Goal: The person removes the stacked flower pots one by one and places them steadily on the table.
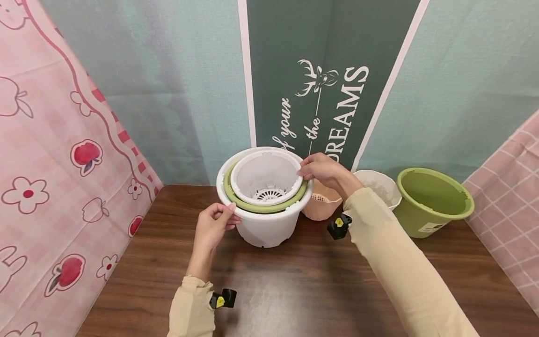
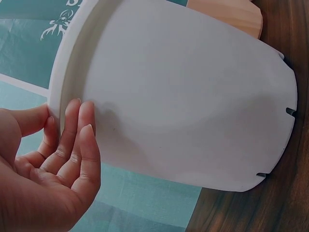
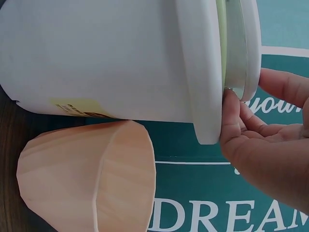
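Observation:
A large white flowerpot (image 1: 266,229) stands upright on the table. Nested in it are a green pot (image 1: 263,208) and, innermost, a smaller white pot (image 1: 265,171) with a slotted bottom; both their rims rise above the outer one. My left hand (image 1: 214,223) pinches the large pot's rim at the front left, thumb on the rim and fingers below, as the left wrist view shows. On the right side, my right hand (image 1: 323,169) pinches the rim of the small white pot. Its lower finger lies close to the outer rim in the right wrist view.
A peach-coloured faceted pot (image 3: 63,169) sits right beside the large white one, partly behind my right arm. Farther right are a white faceted pot (image 1: 376,185) and a green pot (image 1: 429,220) with a label. Printed curtains hang behind the brown wooden table (image 1: 269,290).

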Tool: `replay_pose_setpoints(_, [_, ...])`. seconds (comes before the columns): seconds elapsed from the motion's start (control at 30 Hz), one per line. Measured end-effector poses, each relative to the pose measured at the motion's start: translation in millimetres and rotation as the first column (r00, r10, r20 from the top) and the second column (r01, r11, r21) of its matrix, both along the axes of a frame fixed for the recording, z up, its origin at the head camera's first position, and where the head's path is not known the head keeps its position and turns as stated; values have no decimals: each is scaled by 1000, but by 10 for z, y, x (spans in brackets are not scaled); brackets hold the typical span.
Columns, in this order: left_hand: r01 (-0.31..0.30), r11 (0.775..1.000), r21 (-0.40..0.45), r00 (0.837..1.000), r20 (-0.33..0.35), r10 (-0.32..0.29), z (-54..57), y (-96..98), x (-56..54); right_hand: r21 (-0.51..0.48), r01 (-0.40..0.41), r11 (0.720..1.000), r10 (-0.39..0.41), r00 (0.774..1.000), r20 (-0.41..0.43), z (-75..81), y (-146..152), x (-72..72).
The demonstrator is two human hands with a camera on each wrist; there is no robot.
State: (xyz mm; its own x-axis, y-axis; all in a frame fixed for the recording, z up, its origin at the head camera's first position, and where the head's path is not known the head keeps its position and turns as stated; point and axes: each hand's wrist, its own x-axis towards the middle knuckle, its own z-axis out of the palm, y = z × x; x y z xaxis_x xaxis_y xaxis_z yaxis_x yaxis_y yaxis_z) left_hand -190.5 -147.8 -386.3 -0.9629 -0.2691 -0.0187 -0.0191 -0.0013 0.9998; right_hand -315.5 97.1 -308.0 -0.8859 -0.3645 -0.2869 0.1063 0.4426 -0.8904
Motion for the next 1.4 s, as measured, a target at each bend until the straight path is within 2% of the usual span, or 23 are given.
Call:
replay_pose_setpoints(0.3, [1, 1000, 3, 1000, 4, -1, 10, -7, -5, -54, 2, 999, 0, 999, 40, 68, 14, 0])
replay_pose_setpoints(0.77, [2, 1000, 6, 1000, -1, -2, 5, -9, -1, -33, 14, 999, -12, 998, 57, 98, -17, 19])
replay_pose_setpoints(1.07, [6, 1000, 12, 1000, -2, -6, 3, -6, 6, -87, 28, 996, -22, 998, 63, 87, 9, 52])
replay_pose_setpoints(1.4, [5, 1000, 3, 1000, 6, -5, 12, -7, 16, -168, 63, 984, -44, 993, 111, 82, 14, 77])
